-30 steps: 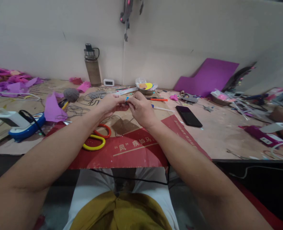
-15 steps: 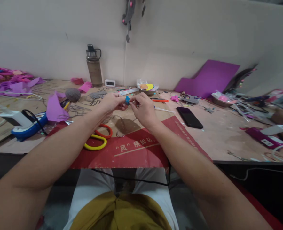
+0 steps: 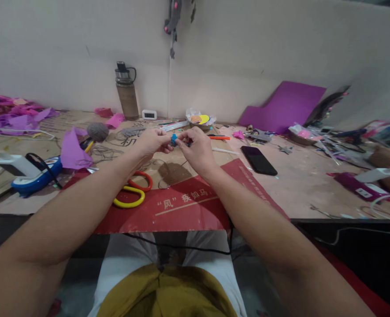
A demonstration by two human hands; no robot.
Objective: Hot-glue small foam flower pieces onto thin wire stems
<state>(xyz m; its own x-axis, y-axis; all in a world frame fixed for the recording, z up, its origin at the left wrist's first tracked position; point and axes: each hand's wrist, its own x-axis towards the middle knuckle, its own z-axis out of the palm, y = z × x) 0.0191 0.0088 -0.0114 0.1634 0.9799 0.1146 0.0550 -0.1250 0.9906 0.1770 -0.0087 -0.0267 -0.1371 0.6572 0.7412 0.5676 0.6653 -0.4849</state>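
Observation:
A small blue piece (image 3: 174,139), perhaps foam or felt, is held up between the fingertips of both hands, above the table. My left hand (image 3: 154,143) pinches it from the left, fingers curled. From the right, my right hand (image 3: 196,147) has thumb and forefinger closed at its edge. A thin grey thread (image 3: 178,168) hangs below the hands. Under my left forearm lie scissors with one yellow handle (image 3: 130,197) and one orange handle (image 3: 142,181). A red printed sheet (image 3: 188,215) covers the table's front edge beneath my arms.
At the back stand a water bottle (image 3: 127,97) and a small white clock (image 3: 149,115). A ball of grey yarn (image 3: 98,131) and purple scraps (image 3: 74,149) lie left. To the right are a black phone (image 3: 258,160), a purple sheet (image 3: 282,108) and another person's arm (image 3: 388,163).
The whole view has shifted slightly, so things appear a little further left. Both hands keep the same pinch on the blue piece.

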